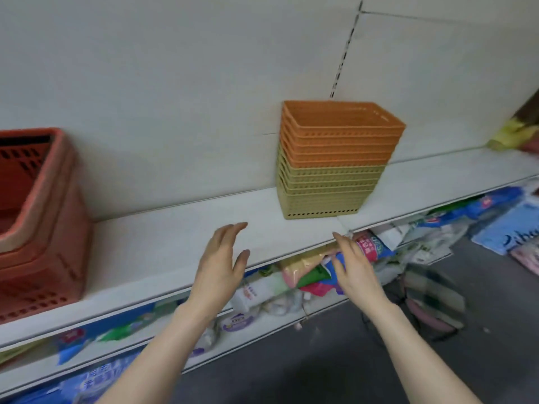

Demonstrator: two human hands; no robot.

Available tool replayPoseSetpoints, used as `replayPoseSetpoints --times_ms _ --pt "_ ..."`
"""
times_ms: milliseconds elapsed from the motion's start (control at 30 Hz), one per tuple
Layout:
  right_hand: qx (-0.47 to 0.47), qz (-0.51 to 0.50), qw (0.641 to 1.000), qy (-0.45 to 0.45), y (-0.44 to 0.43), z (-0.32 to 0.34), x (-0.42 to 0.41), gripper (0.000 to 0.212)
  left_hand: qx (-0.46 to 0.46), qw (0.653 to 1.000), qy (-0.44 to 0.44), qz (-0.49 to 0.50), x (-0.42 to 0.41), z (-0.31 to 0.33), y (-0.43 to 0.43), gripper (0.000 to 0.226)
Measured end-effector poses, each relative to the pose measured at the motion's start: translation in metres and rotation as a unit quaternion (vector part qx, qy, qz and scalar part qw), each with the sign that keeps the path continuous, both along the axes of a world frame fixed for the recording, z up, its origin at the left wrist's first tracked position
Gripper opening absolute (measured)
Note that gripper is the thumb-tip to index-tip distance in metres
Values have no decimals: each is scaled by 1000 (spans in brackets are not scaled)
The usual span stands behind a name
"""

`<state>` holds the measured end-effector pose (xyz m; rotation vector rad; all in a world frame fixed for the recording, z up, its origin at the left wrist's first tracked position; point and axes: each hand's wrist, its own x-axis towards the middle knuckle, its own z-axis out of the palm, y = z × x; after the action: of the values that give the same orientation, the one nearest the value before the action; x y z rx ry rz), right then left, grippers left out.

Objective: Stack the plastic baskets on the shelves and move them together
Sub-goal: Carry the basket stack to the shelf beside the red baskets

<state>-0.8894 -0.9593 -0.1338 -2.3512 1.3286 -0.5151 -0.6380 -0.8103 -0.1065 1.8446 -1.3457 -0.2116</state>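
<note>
Stock count, upper shelf (180,243): one nested stack of small slotted baskets, comprising about seven orange baskets (341,132) over about seven olive-yellow baskets (320,196) (rims blurred, count approximate). At far left, one stack of large red baskets (38,217), at least three. Two bare hands, left (218,266) and right (354,272).

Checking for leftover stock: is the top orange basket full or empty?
Empty. The top orange basket shows bare inner walls through its open mouth; nothing visible inside.
</note>
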Motion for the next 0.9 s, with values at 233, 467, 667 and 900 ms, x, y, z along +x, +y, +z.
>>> replayPoseSetpoints --times_ms 233,467,667,900 --pt "66 -162 976 -133 -140 8 -46 60 4 997 57 -52 -38 -15 -157 70" --pt "116 -167 941 -269 -232 -15 -31 67 -111 983 145 -3 -41 -54 -257 89" --pt "117 -70 929 -343 -285 -46 -9 55 -197 962 190 9 -37 -79 -290 91" --pt "115 -28 901 -417 -305 -64 -2 69 -238 957 167 8 -40 -90 -300 89"
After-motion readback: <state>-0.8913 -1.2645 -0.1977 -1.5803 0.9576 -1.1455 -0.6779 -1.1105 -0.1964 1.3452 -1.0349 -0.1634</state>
